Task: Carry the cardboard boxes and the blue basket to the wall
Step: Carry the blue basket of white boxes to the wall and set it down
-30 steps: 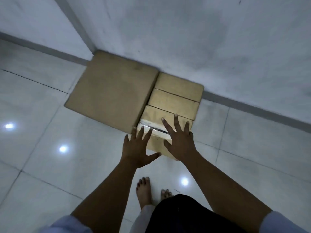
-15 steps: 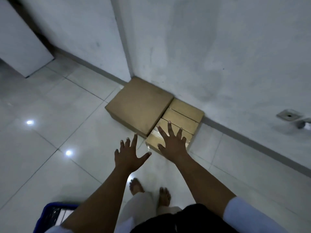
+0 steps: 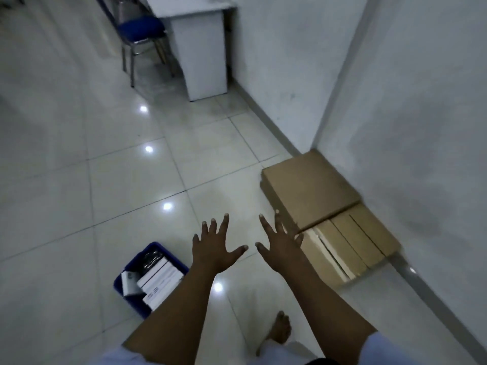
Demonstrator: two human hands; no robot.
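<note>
Left hand (image 3: pixel 214 248): held palm down over the floor tiles, fingers fully spread, thumb splayed toward 3 o'clock; nothing is grasped and nothing is touched.
Right hand (image 3: pixel 280 245): likewise released, fingers fanned wide toward 12 o'clock; no object is held. Its fingertips (image 3: pixel 277 212) are seen overlapping the near edge of the large cardboard box in the view; whether contact is made cannot be told.
Large cardboard box (image 3: pixel 309 189): found flat on the floor at 1 o'clock of the hands, its far corner set into the wall corner (image 3: pixel 313 148).
Small cardboard boxes (image 3: pixel 347 246): a row of narrow boxes is laid side by side at 3 o'clock of the right hand, touching the large box on one side and lined along the skirting of the right wall (image 3: pixel 421 127).
Blue basket (image 3: pixel 131 267): observed on the floor at 8 o'clock of the left hand, well apart from the wall and from the boxes; its near side is hidden by the left forearm.
Basket contents: several white boxes (image 3: pixel 160 279) and a dark shiny item (image 3: pixel 150 256) are noted inside; the item cannot be identified.
Bare foot (image 3: pixel 282 327): planted on the tiles at 6 o'clock of the right hand.
Background: a blue-seated chair (image 3: pixel 142 29) is recorded beside a white desk (image 3: pixel 200 43) at 11 o'clock, near the far wall.
</note>
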